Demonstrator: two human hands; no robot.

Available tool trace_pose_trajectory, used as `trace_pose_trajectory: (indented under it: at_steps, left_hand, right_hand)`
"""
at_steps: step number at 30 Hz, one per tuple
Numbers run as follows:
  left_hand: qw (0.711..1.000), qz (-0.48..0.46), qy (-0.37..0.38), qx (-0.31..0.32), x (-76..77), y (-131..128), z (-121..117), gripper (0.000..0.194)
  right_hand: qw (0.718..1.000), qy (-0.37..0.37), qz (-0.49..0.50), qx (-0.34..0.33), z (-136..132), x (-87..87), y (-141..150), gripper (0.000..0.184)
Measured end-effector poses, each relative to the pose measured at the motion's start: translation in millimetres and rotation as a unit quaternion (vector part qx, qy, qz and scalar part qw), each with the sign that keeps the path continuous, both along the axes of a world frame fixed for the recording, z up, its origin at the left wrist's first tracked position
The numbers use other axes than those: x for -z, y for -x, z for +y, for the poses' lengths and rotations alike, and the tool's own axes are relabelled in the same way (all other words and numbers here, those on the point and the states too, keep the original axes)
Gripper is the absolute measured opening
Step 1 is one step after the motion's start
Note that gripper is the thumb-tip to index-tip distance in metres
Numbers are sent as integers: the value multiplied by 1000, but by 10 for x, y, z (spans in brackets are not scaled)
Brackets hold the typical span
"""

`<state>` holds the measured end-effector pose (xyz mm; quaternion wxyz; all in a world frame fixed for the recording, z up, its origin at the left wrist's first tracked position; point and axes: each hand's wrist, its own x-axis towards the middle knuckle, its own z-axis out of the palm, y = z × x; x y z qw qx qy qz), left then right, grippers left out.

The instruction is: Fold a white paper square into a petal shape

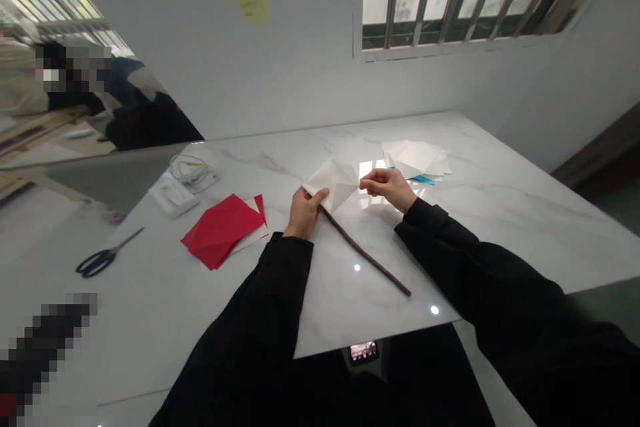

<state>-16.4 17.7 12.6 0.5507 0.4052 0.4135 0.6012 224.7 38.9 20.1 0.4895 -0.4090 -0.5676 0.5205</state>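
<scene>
My black sleeves (240,327) reach across the smooth veined marble surface (500,227), my left grip (304,213) and right grip (387,188) both clamped on opposite corners of a crisp folded white paper (334,180). A thin brown stick (365,252) runs from under my left palm toward the near edge, with open marble around it; the creased red paper (220,230) and black-handled scissors (100,260) lie well left.

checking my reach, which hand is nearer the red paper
Left. The left hand grips the folded white paper to the right of the red paper, not touching it; the right hand is farther away, on the white paper's far side.
</scene>
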Motion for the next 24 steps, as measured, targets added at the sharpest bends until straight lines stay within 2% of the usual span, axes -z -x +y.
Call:
trace_pose_trajectory:
  at_steps: [4, 9, 11, 14, 17, 20, 24]
  left_hand:
    - [1000, 5, 4, 3, -6, 37, 6, 59]
    - [998, 21, -2, 61, -5, 24, -16, 57]
    - [997, 25, -1, 76, -5, 11, -28, 57]
    - [997, 30, -4, 70, -7, -2, -37, 55]
    - [997, 36, -7, 63, -24, -11, -51, 55]
    - [996, 46, 2, 73, -56, -17, -79, 58]
    - [993, 63, 10, 95, -62, -15, -102, 62]
  right_hand:
    - [998, 29, 47, 36, 48, 67, -31, 49]
    - [992, 65, 96, 53, 81, 110, -14, 57]
    - [987, 88, 125, 43, 65, 89, -18, 60]
    - [980, 127, 151, -16, 5, 29, -24, 57]
    - [981, 128, 124, -83, -75, -22, 19, 52]
    - [986, 94, 57, -125, -133, -30, 111, 46]
    - [993, 43, 14, -112, -146, 6, 206, 41]
